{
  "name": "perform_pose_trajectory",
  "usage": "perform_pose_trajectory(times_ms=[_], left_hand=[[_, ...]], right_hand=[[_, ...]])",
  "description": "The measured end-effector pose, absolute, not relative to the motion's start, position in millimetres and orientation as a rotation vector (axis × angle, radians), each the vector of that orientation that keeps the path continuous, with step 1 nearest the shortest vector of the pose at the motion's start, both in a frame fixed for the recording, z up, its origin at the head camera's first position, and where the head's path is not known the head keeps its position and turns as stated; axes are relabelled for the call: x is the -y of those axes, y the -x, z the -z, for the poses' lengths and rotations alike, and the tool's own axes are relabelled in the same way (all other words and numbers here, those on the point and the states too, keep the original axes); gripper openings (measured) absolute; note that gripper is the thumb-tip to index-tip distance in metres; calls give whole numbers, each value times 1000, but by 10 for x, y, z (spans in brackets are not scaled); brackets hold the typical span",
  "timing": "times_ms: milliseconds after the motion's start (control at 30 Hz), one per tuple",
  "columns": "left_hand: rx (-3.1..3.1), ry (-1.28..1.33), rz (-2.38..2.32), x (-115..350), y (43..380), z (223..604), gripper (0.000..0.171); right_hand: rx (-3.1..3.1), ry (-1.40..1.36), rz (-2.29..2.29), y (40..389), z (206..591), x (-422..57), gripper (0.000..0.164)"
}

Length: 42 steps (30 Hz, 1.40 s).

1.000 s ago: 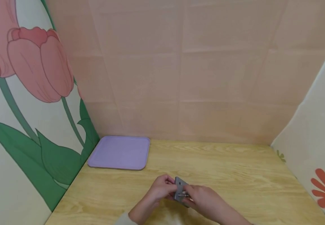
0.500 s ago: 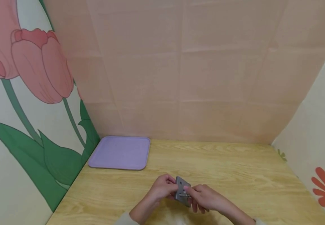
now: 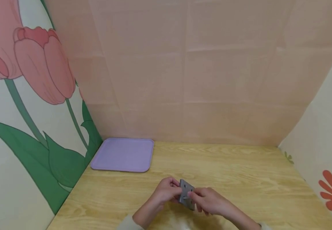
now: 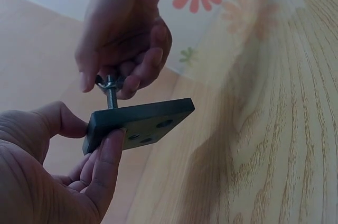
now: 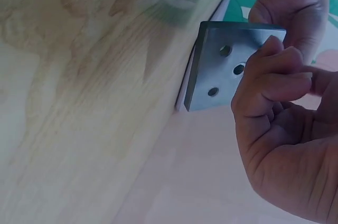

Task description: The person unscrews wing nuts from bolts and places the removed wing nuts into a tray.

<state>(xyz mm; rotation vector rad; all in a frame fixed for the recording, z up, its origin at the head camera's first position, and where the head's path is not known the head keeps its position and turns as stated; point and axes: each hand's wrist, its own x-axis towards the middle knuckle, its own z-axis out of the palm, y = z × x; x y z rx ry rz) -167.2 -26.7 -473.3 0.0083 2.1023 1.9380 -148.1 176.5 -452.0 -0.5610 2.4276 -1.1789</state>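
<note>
Metal plate (image 5: 224, 70), pinched by left hand (image 4: 58, 163); right hand (image 4: 127, 44) grasps the bolt (image 4: 111, 97) end.

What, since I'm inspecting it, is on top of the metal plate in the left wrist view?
A bolt juts from the metal plate, its upper end at the right hand. The upper face is hidden behind the plate's edge.

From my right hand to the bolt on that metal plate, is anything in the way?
Nothing visible is. In the left wrist view, the fingers of the right hand are right at the bolt's upper end; contact is unclear. The left hand pinches the plate below, leaving that end unobstructed.
</note>
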Motion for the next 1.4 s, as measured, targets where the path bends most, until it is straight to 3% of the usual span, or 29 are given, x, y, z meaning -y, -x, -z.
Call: perform_pose_trajectory(times_ms=[267, 633, 867, 1167, 1400], left_hand=[[-2110, -6, -1955, 290, 1658, 4698, 22], [-2109, -12, -1954, 300, 1684, 4689, 21], [-2129, -21, -1928, 295, 1673, 4682, 21], [-2113, -24, -1952, 260, 1644, 4682, 21], [-2105, -35, -1958, 234, 1631, 4690, 21]], right_hand=[[-2710, 956, 981, 1452, 4474, -1757, 13], [-2856, 1154, 847, 1433, 4450, -1736, 17], [-2769, 1012, 997, 1434, 4470, -1753, 17], [-2559, 647, 1113, 1470, 4445, -1803, 49], [-2477, 640, 1136, 1488, 4474, -1812, 45]])
